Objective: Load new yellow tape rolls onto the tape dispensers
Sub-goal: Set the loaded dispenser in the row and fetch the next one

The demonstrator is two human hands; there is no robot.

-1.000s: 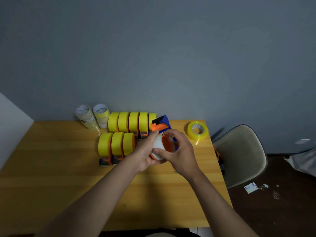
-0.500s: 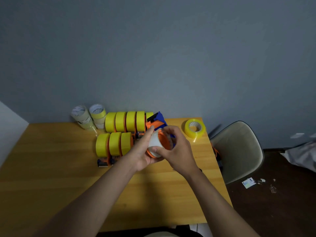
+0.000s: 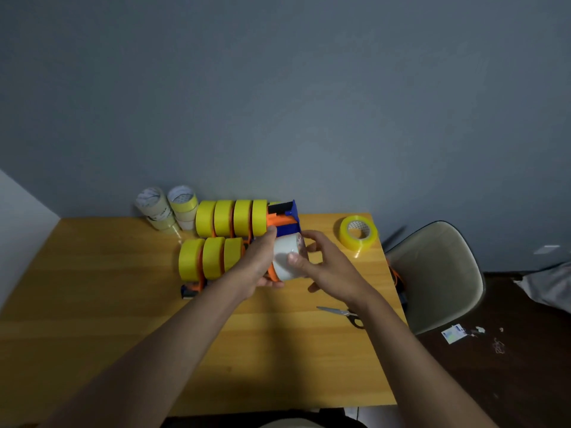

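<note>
My left hand (image 3: 258,264) grips an orange and blue tape dispenser (image 3: 282,222) above the middle of the wooden table (image 3: 123,304). A white empty core (image 3: 285,257) sits on the dispenser's orange wheel. My right hand (image 3: 327,270) pinches that core from the right, thumb on its side and fingers behind it. A new yellow tape roll (image 3: 358,236) lies flat near the table's far right corner. Two rows of dispensers loaded with yellow rolls (image 3: 228,217) stand just left of my hands.
Pale, nearly spent tape rolls (image 3: 168,208) are stacked at the back against the wall. Scissors (image 3: 343,313) lie on the table under my right forearm. A beige chair (image 3: 438,273) stands by the table's right edge. Scraps litter the dark floor (image 3: 463,332).
The white core has turned and come further off the orange wheel toward the right. My right hand has shifted to the right with it, uncovering the scissors.
</note>
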